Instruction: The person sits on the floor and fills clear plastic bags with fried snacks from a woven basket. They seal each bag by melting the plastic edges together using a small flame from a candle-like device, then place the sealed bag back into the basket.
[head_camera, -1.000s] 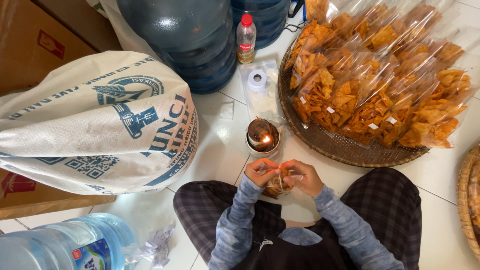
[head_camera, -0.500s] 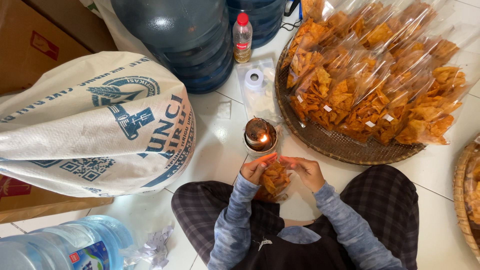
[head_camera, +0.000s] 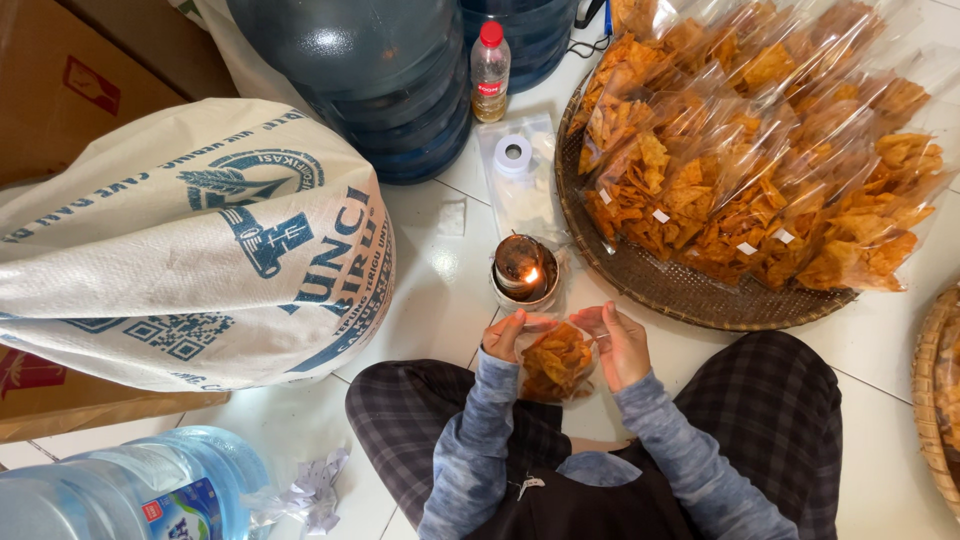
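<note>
Lowered from the candle (head_camera: 524, 268) flame since a moment ago, the chip bag (head_camera: 556, 362) sits pinched shut between left hand (head_camera: 508, 334) and right hand (head_camera: 622, 342), hemmed by sack (head_camera: 190, 250) and tray (head_camera: 660, 285), open floor (head_camera: 440, 290) narrow ahead.

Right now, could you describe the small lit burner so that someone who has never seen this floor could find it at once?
Start at the big round woven tray piled with bagged orange chips. Just off its near-left rim, on the white tiles, sits the small burner, directly beyond the left hand and right hand holding a clear chip bag. It alone shows a flame.
</note>
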